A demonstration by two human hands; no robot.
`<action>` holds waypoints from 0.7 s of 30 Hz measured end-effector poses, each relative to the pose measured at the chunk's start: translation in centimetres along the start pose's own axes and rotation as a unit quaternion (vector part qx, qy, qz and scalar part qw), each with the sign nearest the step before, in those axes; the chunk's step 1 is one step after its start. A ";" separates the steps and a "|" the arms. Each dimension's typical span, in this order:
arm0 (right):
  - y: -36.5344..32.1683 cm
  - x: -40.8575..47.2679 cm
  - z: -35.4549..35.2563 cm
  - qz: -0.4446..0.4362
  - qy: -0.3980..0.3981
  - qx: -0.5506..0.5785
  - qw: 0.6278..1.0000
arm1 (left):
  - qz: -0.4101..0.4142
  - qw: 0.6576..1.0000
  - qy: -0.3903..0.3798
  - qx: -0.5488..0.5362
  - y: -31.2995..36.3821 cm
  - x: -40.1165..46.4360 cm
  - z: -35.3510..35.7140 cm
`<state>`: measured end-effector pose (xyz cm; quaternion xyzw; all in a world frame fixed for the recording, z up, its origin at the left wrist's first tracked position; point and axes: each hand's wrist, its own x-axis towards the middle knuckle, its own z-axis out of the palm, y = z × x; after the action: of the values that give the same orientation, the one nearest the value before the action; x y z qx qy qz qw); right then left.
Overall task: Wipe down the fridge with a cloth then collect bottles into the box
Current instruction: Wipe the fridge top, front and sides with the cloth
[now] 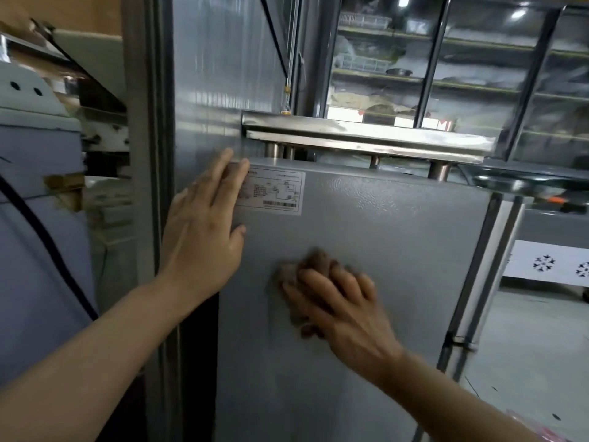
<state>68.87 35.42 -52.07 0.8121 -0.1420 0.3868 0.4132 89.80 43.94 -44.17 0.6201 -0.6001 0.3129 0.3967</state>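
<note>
Glass shelving (446,68) behind, grey floor (526,362).

The fridge (366,250) panel in the centre of the frame is grey painted metal, matt, with a fine pebbled texture. The label (274,193) on its upper left is white printed paper, smooth. The cloth (302,269) at the centre is brown, soft fabric. The shelf (366,135) above is polished steel, glossy and reflecting. The glass doors (478,59) at upper right shine.
</note>
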 end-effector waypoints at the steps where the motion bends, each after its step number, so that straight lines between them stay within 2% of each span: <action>1: 1.3 1.3 -0.4 0.036 0.021 -0.003 0.999 | -0.005 1.000 -0.003 0.000 -0.2 -0.5 0.1; 4: 3.8 5.9 -1.0 0.213 0.084 0.000 0.973 | -0.045 0.998 -0.007 -0.038 -0.7 -2.0 0.7; 6: 2.5 7.0 -0.3 0.266 0.099 0.003 0.959 | -0.062 0.995 -0.011 -0.081 -0.6 -2.6 1.1; 7: 1.4 6.7 0.3 0.244 0.090 0.003 0.965 | -0.066 0.993 -0.012 -0.098 -0.4 -2.7 1.2; 9: -0.6 4.6 1.4 0.133 0.039 0.002 0.990 | -0.071 0.990 -0.016 -0.123 -0.4 -2.8 1.2; 12: -1.3 2.8 1.2 0.014 -0.021 -0.005 1.000 | -0.088 0.985 -0.046 -0.142 -0.8 -3.2 0.5; 14: -0.4 4.5 0.5 0.012 -0.007 -0.012 1.000 | -0.103 0.981 -0.083 -0.146 -1.3 -3.6 -0.3; 16: 0.5 7.7 0.0 0.065 0.030 -0.011 0.997 | -0.105 0.976 -0.099 -0.161 -1.7 -4.2 -1.0; 18: 0.8 11.5 -0.3 0.116 0.071 -0.003 0.991 | -0.106 0.977 -0.087 -0.165 -1.9 -4.6 -1.7; 21: -0.5 14.7 0.3 0.127 0.103 -0.005 0.987 | -0.131 0.978 -0.059 -0.154 -2.5 -4.9 -2.1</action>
<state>79.00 36.79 -41.56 0.7410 -0.2022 0.5171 0.3776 92.09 48.07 -47.71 0.6423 -0.5766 0.1253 0.4891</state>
